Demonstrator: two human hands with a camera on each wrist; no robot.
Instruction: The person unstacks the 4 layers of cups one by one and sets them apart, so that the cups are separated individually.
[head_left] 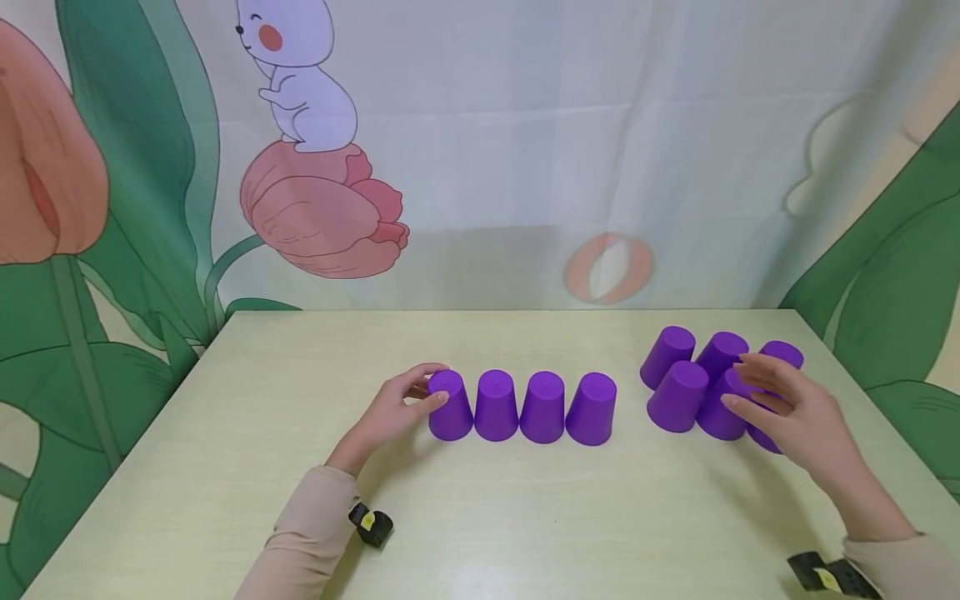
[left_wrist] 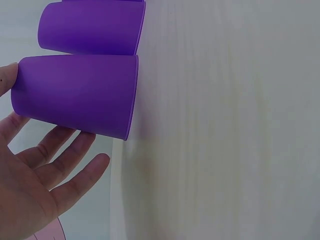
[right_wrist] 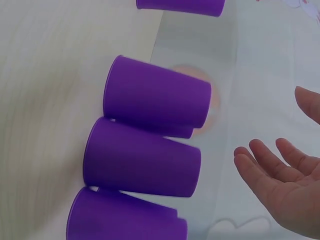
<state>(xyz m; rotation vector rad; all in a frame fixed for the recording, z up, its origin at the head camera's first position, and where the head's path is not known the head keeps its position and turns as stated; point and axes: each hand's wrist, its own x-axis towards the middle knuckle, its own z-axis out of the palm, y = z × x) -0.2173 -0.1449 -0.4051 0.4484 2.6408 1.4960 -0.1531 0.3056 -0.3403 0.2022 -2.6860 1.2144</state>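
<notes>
Several purple plastic cups stand upside down on the table in a left-to-right row. My left hand (head_left: pixel 393 410) holds the leftmost cup (head_left: pixel 452 414), thumb on the near side by its top and fingers round the far side. In the left wrist view, that cup (left_wrist: pixel 75 92) stands against its neighbour (left_wrist: pixel 92 26). On the right, more upturned cups form two rows of three, one behind the other. Over the right end of this group hovers my right hand (head_left: pixel 806 421), fingers spread and nothing held. The right wrist view shows its fingers apart from the front cups (right_wrist: pixel 145 157).
The pale wooden table (head_left: pixel 510 525) ends at the back against a printed curtain (head_left: pixel 480 167) with flowers and a white animal. A gap of bare table separates the row's rightmost cup (head_left: pixel 592 410) from the right-hand group. Black straps (head_left: pixel 371 525) sit at both wrists.
</notes>
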